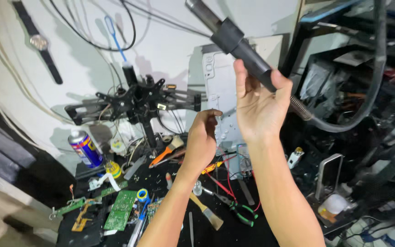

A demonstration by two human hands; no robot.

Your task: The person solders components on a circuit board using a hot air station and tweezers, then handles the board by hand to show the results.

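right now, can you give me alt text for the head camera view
A person's right hand holds up a black cylindrical tool handle with a hose trailing from it, while the left hand hovers just below, loosely curled. Beneath lies a dark workbench cluttered with green circuit boards, pliers, a brush and a spray can.

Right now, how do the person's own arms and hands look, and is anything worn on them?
Both forearms are bare up to the picture's lower edge: no sleeves show. The left hand and right hand carry no gloves, and no ring, watch or bracelet is visible. Fingernails are short.
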